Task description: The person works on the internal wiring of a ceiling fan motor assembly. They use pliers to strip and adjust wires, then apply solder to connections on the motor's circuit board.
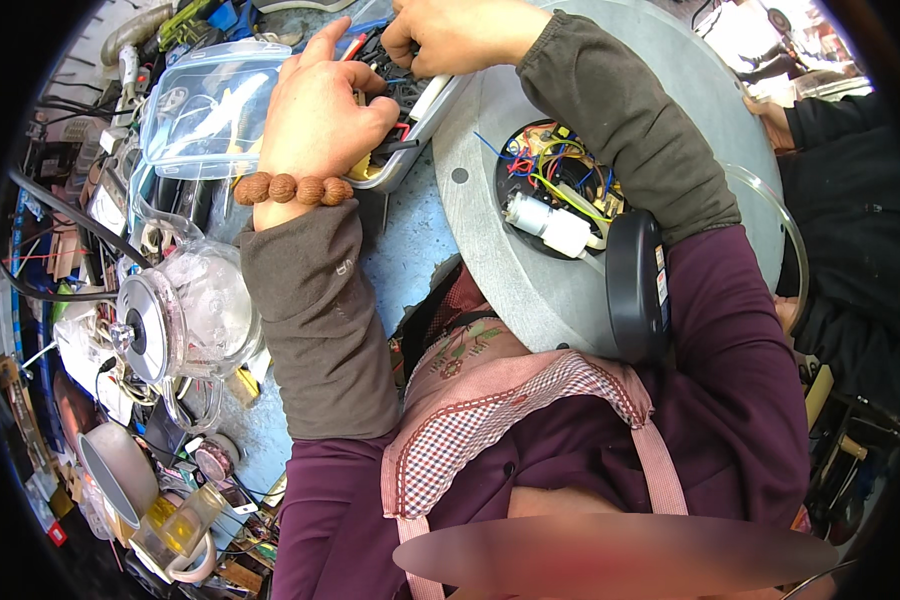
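Observation:
My left hand (320, 110), wearing a wooden-bead bracelet (295, 187), rests over a clear plastic box (400, 170) of small dark parts. Its fingers are apart, some bent, the index stretched toward the top. My right hand (455, 30) reaches into the box's far part with fingers curled; whatever they grip is hidden. The box's loose lid (195, 110) lies at left. Right of the box, a large grey disc (490, 290) has an opening with coloured wires, a circuit board and a white pump (545, 220). A black rounded housing (635, 290) stands beside the opening, near my right forearm.
Dense clutter of cables, tools and parts fills the left side, with a glass kettle (185, 310) and a grey pan (110, 470). A co-worker's dark sleeves and hands (770, 120) are at the right rim, near a clear tube (795, 240).

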A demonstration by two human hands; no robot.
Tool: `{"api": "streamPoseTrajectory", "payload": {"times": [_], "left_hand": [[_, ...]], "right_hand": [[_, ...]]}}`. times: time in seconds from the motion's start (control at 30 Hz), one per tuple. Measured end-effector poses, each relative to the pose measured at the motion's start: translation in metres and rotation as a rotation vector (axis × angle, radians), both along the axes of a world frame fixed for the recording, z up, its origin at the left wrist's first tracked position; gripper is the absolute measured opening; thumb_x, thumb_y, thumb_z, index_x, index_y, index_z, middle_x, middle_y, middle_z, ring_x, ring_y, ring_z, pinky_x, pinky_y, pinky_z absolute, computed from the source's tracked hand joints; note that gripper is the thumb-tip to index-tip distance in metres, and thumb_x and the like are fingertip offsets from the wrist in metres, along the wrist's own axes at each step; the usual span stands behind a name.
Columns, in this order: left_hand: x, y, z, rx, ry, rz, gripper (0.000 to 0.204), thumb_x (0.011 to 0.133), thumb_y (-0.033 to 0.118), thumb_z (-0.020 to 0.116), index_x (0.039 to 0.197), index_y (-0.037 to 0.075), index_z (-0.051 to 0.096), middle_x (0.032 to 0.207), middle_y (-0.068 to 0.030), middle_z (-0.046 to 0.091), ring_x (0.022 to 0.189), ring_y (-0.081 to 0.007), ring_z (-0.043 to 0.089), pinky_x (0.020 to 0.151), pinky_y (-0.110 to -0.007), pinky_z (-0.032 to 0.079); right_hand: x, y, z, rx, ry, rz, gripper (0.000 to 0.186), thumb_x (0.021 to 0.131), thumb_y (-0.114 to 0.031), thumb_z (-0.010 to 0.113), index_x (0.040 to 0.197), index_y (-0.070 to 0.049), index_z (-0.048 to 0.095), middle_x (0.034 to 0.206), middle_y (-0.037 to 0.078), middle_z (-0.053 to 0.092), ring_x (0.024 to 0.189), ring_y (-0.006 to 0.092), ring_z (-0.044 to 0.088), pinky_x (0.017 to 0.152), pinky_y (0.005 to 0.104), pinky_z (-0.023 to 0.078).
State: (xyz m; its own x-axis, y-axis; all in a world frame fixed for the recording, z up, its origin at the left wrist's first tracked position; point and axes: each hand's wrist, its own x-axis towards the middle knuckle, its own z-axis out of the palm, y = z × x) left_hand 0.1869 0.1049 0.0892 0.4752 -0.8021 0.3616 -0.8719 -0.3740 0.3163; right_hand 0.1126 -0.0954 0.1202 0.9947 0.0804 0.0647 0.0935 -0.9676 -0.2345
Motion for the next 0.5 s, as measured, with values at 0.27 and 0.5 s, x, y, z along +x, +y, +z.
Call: {"api": "streamPoseTrajectory", "payload": {"times": [0.27,0.5], "left_hand": [[0.003,0.001,0.000,-0.017,0.033,-0.014,0.032,0.074,0.018,0.073,0.104,0.010,0.082,0.157,-0.0159,0.050,0.138,-0.0396,0.053,0.115,-0.044,0.044],[0.018,0.002,-0.008,-0.274,0.103,-0.013,0.030,0.084,0.019,0.077,0.112,0.010,0.081,0.151,-0.0183,0.056,0.136,-0.0359,0.057,0.112,-0.041,0.046]], "right_hand": [[0.004,-0.011,-0.003,0.321,-0.081,0.059,0.012,0.079,-0.017,0.070,0.086,-0.008,0.075,0.078,0.012,0.072,0.072,0.0266,0.068,0.068,0.0412,0.054],[0.001,-0.011,0.009,0.785,-0.054,-0.009,0.010,0.081,-0.015,0.072,0.085,-0.006,0.071,0.076,0.003,0.067,0.068,0.0158,0.062,0.060,0.0315,0.050]]}}
